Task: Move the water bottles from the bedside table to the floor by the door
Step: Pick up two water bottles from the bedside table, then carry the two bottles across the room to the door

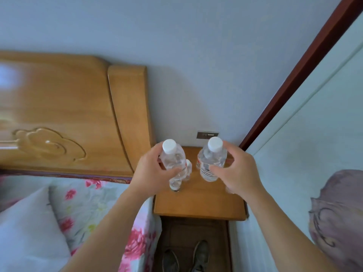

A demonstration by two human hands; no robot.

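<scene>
Just over the bedside table, the left hand wraps its fingers round the left bottle and the right hand grips the right bottle; a third bottle stands on the table, right beyond the left fingertips.

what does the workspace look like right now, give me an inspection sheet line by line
surface: wooden bedside table, set between the bed and the right-hand wall
job's things: left bottle and right bottle, clear with white caps; third bottle partly hidden behind the left one
clutter: nothing seen
grippers: left hand grips the left bottle, right hand grips the right bottle; cannot tell if either is lifted
cables: nothing seen; wall socket behind the table
surroundings: wooden headboard, floral bedding, pillow, dark red frame, shoes on the floor
</scene>
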